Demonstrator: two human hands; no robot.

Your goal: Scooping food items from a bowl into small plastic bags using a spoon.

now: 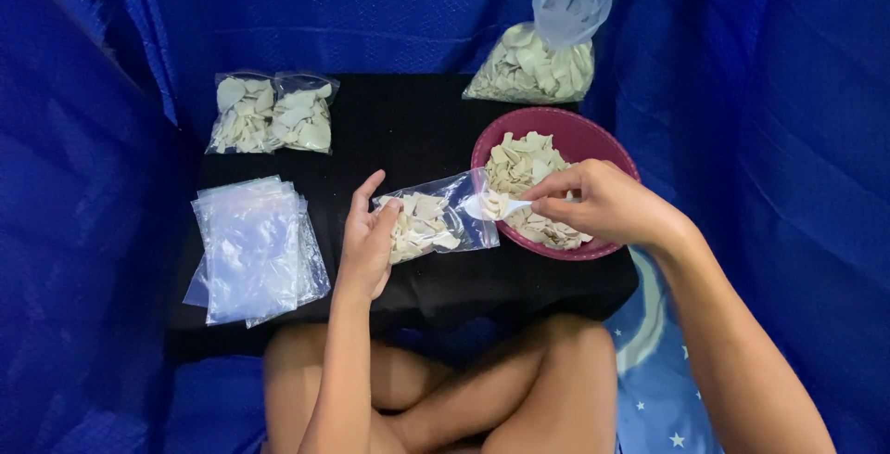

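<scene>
My left hand [367, 236] grips a small clear plastic bag [432, 220] partly filled with pale beige chips, its mouth turned to the right. In my right hand [603, 202] is a white spoon [498, 205] loaded with chips, its bowl right at the bag's mouth. Just behind the spoon stands a maroon bowl [593, 140] heaped with the same chips, and my right hand hovers over its near half.
Two filled small bags [272, 113] lie at the back left of the black table [408, 120]. A stack of empty clear bags [252, 248] sits at the front left. A large open bag of chips [533, 69] stands at the back. Blue cloth walls surround the table; my crossed legs are below.
</scene>
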